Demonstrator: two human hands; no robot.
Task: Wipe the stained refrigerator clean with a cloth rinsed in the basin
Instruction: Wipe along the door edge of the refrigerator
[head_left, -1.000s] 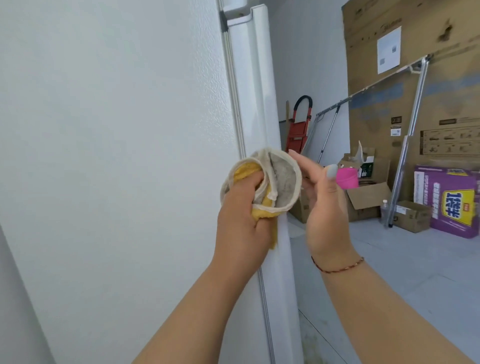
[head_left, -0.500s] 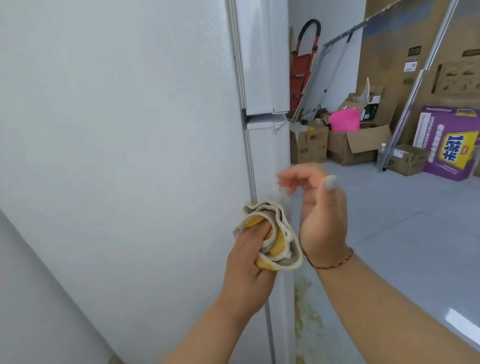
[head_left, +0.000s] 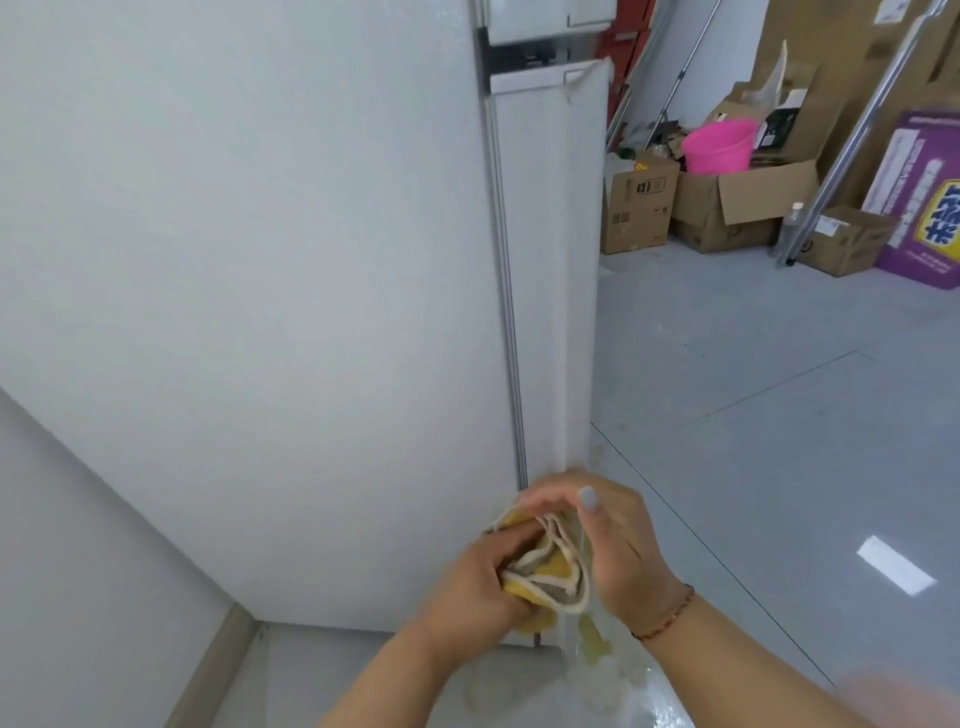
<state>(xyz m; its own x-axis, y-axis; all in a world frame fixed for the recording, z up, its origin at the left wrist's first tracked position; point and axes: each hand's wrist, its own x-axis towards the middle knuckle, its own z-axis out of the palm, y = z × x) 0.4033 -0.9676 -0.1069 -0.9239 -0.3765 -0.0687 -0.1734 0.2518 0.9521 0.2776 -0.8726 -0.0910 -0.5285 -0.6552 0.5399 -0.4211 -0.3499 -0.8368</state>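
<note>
Left hand (head_left: 475, 582) grips the bunched yellow-and-grey cloth with cream trim (head_left: 545, 569) low by the white refrigerator's (head_left: 311, 260) door edge; right hand (head_left: 615, 545) pinches its fold. We're refolding; next, press a fresh face on the stain.

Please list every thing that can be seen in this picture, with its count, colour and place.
Tall white refrigerator: one, white, left and centre.
Folded yellow and grey cloth: one, low by the fridge edge.
Yellowish puddle: one, floor at the fridge foot.
Pink plastic basin: one, on boxes at the back.
Brown cardboard boxes: several, back wall.
Purple printed carton: one, far right.
Left hand: grips the cloth.
Right hand: touches the cloth.
</note>
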